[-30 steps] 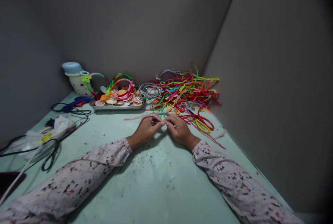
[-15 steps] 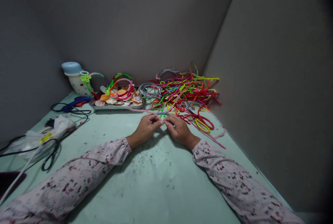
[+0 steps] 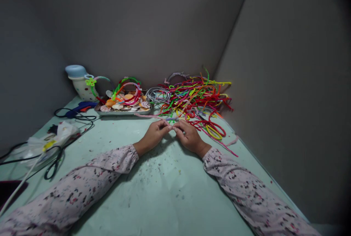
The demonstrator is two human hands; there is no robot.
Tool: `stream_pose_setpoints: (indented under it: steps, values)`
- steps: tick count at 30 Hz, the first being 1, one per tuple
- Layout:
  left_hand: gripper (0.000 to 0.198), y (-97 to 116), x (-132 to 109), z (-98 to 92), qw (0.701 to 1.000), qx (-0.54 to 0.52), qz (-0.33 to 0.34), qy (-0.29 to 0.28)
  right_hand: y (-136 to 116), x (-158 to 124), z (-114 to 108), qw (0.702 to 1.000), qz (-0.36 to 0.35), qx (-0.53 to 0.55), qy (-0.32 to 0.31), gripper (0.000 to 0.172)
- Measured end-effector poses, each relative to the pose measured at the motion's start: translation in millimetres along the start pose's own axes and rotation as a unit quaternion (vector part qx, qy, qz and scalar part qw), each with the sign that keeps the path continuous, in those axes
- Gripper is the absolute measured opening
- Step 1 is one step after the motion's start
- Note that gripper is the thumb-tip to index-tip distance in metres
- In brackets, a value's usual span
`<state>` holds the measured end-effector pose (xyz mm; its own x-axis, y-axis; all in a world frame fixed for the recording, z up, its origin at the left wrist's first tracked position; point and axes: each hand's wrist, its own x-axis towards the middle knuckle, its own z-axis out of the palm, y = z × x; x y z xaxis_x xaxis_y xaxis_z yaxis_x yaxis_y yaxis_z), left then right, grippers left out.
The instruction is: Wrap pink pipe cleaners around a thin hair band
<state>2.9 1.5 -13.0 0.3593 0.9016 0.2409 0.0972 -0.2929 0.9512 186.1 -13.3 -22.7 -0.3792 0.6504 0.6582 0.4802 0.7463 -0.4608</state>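
Above the middle of the table, my left hand [image 3: 155,134] and my right hand [image 3: 188,136] meet thumb to thumb, fingers closed in a pinch. Between them they grip a pale pink pipe cleaner [image 3: 149,116], whose free end sticks out leftward past the left knuckles. Its gripped part is mostly hidden by the fingertips. Just beyond my hands lie a short lavender pipe cleaner piece [image 3: 172,119] and some green bits. To the right of my right hand, red and yellow pipe cleaner loops [image 3: 214,132] rest on the table.
A large heap of coloured pipe cleaners [image 3: 197,95] lies at the back, beside a grey wire coil [image 3: 158,95]. Seashells and wrapped hoops fill a metal tray [image 3: 126,112]. Further left stand a blue-lidded bottle [image 3: 82,86], black cables [image 3: 79,133] and a plastic bag [image 3: 35,150].
Both hands stay in nearly the same place, still pinching the pink pipe cleaner. Only a very slight shift of the fingertips shows.
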Motion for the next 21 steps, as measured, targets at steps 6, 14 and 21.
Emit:
stream_pose_setpoints:
  steps: [6,14,21]
  values:
    - [0.027,0.7,1.6,-0.6,0.999,-0.030,-0.016,-0.012,1.4,-1.2,1.0,1.000,0.001,-0.004,-0.005,0.013]
    - [0.027,1.3,3.6,-0.9,0.999,-0.038,-0.029,0.003,-3.4,1.1,-0.5,0.998,-0.002,0.020,0.057,0.022]
    - [0.030,5.0,4.8,-2.7,0.998,-0.040,-0.025,0.029,-2.8,3.3,-3.2,0.981,0.065,-0.018,0.182,0.005]
